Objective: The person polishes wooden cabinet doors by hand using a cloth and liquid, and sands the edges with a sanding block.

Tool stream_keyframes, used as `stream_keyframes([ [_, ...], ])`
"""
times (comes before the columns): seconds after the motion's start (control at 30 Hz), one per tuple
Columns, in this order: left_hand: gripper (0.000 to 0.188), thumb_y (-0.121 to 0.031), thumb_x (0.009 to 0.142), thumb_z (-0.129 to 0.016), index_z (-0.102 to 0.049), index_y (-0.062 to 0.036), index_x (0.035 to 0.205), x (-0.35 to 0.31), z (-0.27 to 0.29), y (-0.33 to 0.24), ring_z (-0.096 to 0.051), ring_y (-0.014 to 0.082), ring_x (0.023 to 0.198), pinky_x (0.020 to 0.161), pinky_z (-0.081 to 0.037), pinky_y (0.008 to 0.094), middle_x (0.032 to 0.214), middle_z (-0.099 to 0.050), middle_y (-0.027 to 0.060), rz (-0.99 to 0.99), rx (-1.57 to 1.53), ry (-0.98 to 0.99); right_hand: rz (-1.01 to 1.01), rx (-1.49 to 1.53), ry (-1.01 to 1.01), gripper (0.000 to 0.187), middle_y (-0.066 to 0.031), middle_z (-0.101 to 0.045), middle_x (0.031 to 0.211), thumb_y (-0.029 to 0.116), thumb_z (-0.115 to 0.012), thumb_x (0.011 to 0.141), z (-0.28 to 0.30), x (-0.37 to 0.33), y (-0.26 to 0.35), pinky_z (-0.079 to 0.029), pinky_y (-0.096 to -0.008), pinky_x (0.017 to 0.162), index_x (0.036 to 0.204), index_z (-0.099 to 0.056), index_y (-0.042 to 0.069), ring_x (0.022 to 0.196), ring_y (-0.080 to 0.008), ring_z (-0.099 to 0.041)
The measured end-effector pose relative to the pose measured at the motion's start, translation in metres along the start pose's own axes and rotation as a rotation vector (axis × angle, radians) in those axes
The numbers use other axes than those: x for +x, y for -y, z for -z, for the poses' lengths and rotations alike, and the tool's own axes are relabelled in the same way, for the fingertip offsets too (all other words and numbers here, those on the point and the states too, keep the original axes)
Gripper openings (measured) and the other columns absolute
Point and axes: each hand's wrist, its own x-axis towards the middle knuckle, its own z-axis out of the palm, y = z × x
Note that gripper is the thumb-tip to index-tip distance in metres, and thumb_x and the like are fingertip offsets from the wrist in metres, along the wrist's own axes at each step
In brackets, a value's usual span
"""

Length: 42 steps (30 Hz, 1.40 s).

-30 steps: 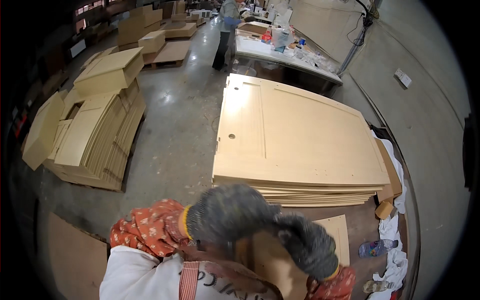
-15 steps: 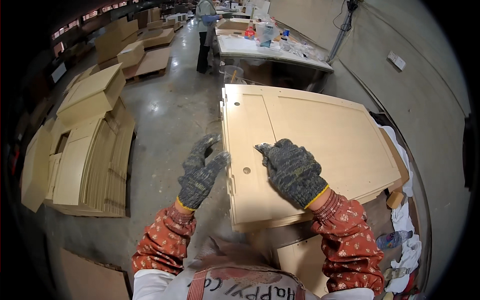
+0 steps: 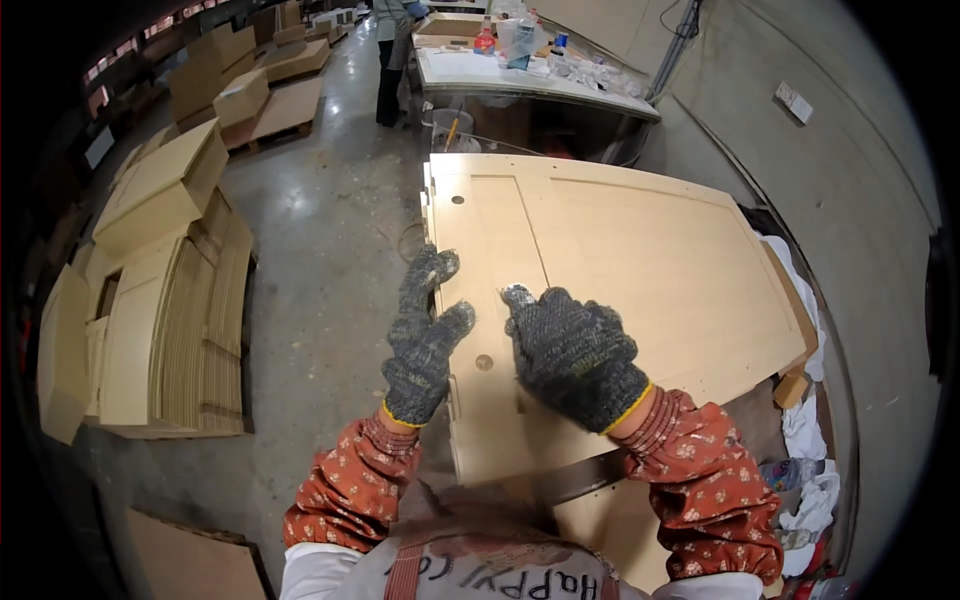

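Observation:
A pale wood-coloured panel (image 3: 650,260) with grooved frame lines and two round holes lies on top of a stack in front of me. My left hand (image 3: 420,350), in a dark grey knit glove with a yellow cuff, is at the panel's left edge. Its thumb and index finger are spread apart, their tips over the border, and nothing shows between them. In a matching glove, my right hand (image 3: 575,350) rests on the panel between the lower hole and the groove. Its fingers are curled in, with a whitish patch at the tip; whatever they pinch is hidden.
Left on the floor stands a tall stack of similar panels (image 3: 190,320). A worktable (image 3: 530,80) with bottles and plastic bags stands beyond, a bucket (image 3: 452,130) below it. Another person (image 3: 392,60) stands beside that table. White cloth (image 3: 805,430) and a wall (image 3: 780,180) border the right.
My left hand has moved right and up, from beside the panel onto its left edge. The right hand has shifted slightly left. The whole view has tilted a little.

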Motion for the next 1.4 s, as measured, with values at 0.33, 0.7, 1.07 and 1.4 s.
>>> stream_keyframes([
  [0.33, 0.051, -0.008, 0.084, -0.062, -0.053, -0.0030, 0.134, -0.003, -0.003, -0.006, -0.031, 0.0265, 0.143, 0.119, -0.020, 0.0389, 0.148, -0.044, 0.0122, 0.037, 0.031, -0.017, 0.032, 0.053, -0.140, 0.026, -0.0104, -0.059, 0.078, 0.021, -0.060, 0.089, -0.010, 0.018, -0.008, -0.050, -0.0405, 0.056, 0.111, -0.065, 0.006, 0.061, -0.0273, -0.061],
  [0.7, 0.049, -0.008, 0.084, -0.063, -0.055, -0.0031, 0.132, -0.002, -0.003, -0.002, -0.031, 0.0272, 0.143, 0.119, -0.021, 0.0393, 0.148, -0.042, 0.0129, 0.020, -0.017, -0.018, 0.126, 0.057, -0.206, 0.029, -0.0119, -0.059, 0.079, 0.022, -0.059, 0.091, -0.012, 0.015, -0.016, -0.049, -0.0415, 0.055, 0.114, -0.064, 0.006, 0.061, -0.0267, -0.061],
  [1.07, 0.048, -0.009, 0.084, -0.062, -0.055, -0.0001, 0.131, -0.001, -0.005, -0.001, -0.034, 0.0269, 0.141, 0.119, -0.021, 0.0392, 0.146, -0.045, 0.0137, -0.025, 0.002, 0.010, 0.037, 0.089, -0.090, 0.021, -0.0116, -0.061, 0.080, 0.024, -0.057, 0.090, -0.006, 0.027, -0.014, -0.051, -0.0425, 0.055, 0.103, -0.064, 0.008, 0.062, -0.0274, -0.063],
  [1.4, 0.049, -0.015, 0.086, -0.056, -0.054, 0.0018, 0.132, -0.002, -0.008, -0.005, -0.035, 0.0295, 0.140, 0.119, -0.022, 0.0408, 0.144, -0.046, 0.0168, -0.069, 0.064, 0.024, 0.028, 0.286, 0.218, 0.021, -0.0151, -0.066, 0.090, 0.024, -0.050, 0.094, 0.034, -0.021, -0.011, -0.052, -0.0491, 0.070, 0.103, -0.062, 0.008, 0.076, -0.0352, -0.067],
])
